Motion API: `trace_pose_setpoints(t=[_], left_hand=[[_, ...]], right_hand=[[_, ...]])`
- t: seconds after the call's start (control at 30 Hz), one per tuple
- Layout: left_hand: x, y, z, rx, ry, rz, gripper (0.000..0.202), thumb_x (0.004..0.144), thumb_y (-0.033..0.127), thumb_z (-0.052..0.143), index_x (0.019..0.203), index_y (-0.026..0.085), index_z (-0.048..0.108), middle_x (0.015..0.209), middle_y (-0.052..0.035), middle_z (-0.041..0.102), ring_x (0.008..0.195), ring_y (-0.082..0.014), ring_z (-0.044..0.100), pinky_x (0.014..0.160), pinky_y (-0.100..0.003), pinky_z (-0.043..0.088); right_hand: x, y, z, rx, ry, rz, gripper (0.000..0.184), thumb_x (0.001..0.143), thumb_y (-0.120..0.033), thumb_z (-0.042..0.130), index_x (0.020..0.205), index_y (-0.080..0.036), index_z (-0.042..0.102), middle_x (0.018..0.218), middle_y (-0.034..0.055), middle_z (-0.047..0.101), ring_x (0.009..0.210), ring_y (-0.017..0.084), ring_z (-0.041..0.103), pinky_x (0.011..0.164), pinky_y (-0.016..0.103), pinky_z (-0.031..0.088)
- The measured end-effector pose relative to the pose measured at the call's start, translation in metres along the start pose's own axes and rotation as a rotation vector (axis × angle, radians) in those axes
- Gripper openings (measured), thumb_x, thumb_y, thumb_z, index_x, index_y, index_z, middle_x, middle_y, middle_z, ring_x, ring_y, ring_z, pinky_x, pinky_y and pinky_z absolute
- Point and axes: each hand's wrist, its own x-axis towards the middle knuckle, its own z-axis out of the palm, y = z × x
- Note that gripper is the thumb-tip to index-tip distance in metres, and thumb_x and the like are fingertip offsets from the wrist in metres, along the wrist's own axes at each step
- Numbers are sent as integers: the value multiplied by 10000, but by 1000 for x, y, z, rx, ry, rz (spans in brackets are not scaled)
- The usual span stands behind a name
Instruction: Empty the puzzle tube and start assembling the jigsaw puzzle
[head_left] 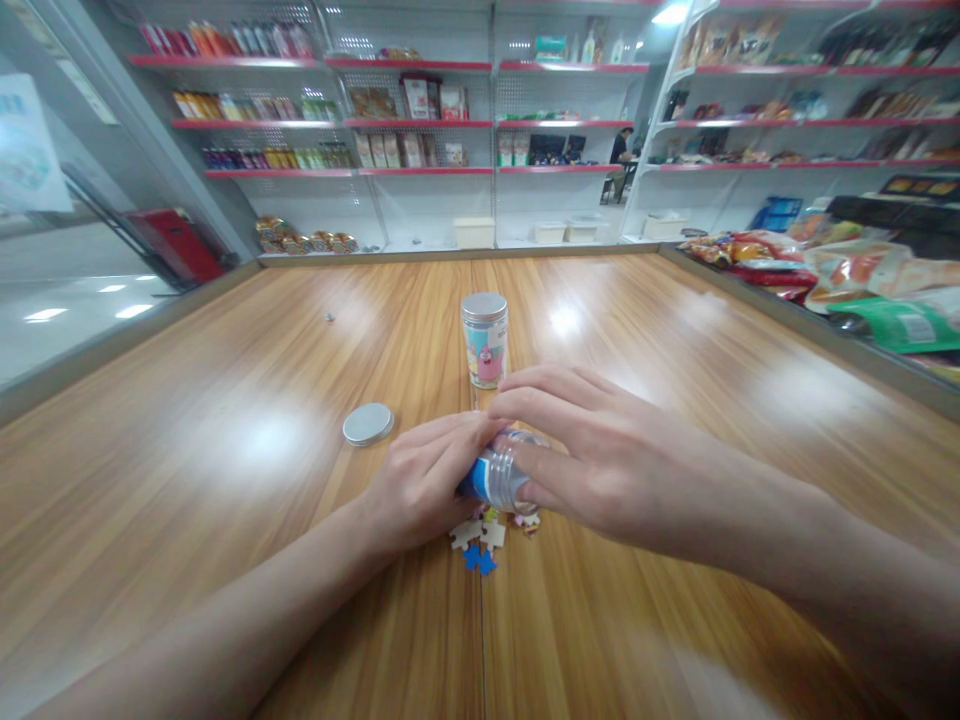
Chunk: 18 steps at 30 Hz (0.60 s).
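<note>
Tipped on its side, a clear plastic jar with a blue label points its uncapped threaded mouth to the right. My left hand is wrapped round the jar's labelled end. Over the mouth, my right hand grips the jar with curled fingers and thumb, which partly cover the opening. Several jigsaw puzzle pieces, some blue and some pale, lie on the table just below the jar. A round silver lid rests to the left of my left hand. Beyond my hands stands a second jar, upright and capped, with a pink cartoon figure on it.
The wooden table has a raised edge. A tiny object lies at its far left. Bagged snacks crowd the right side beyond the edge. Stocked shelves line the back, and a person is far off.
</note>
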Motion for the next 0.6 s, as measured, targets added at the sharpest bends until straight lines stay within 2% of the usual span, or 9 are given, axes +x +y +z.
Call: trace_pose_setpoints(t=[0.23,0.43,0.6], left_hand=[[0,-2,-4,-21,-26,7,582,881,130,619,1442,106,469,1090,-169,751,1081,-277,727,937,-381,630],[-2,-4,-3,-36,-9,49,598,865,136,659,1427,52,473,1098,-191,742,1105,-279,718,957,-388,623],[-3,-3,-4,-42,-33,29,535,848,83,649,1365,50,516,1104,-188,740,1115,-274,713,974,-372,614]], right_hand=[[0,-2,2,32,8,7,125,975,-130,579,898,-139,676,1106,131,669,1143,265,580,979,467,555],[-1,1,0,8,-32,10,142,983,-155,576,891,-137,682,1097,127,665,1131,265,578,976,462,547],[0,0,5,179,54,136,204,1006,-108,487,1087,-140,671,1056,98,673,1055,217,602,957,406,548]])
